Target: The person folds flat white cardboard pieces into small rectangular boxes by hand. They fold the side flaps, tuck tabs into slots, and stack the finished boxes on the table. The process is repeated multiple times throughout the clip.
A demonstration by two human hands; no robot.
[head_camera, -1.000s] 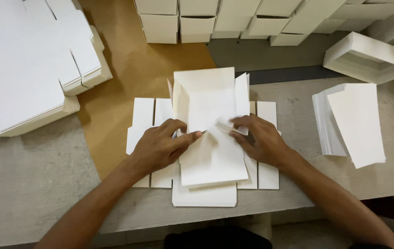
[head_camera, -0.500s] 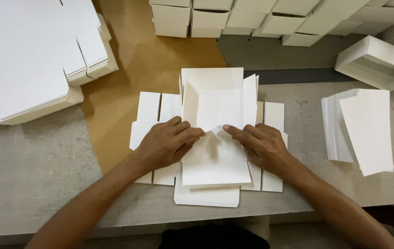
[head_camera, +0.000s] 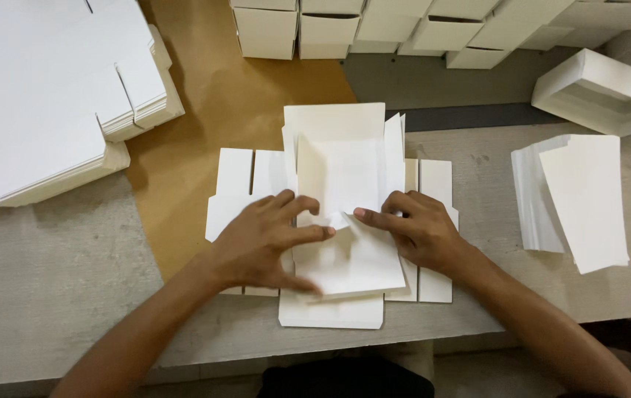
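A flat white die-cut box blank (head_camera: 236, 177) lies on the grey table in front of me, its side flaps spread left and right. A sheet of thin white paper (head_camera: 345, 250) lies over its middle, with the blank's far panels partly raised. My left hand (head_camera: 267, 239) presses down on the paper's left part, fingers pointing right. My right hand (head_camera: 418, 232) presses on the right part, its fingertips meeting the left hand's at a small raised fold in the paper's centre.
A tall stack of flat white blanks (head_camera: 42, 103) sits at the far left on brown paper (head_camera: 212, 96). Folded white boxes (head_camera: 374, 26) line the far edge. An open box (head_camera: 603, 92) and a pile of white paper sheets (head_camera: 573, 199) lie to the right.
Both hands have slid slightly toward me along the paper, and their fingertips have closed in on the small fold at its centre. The view has shifted a little.
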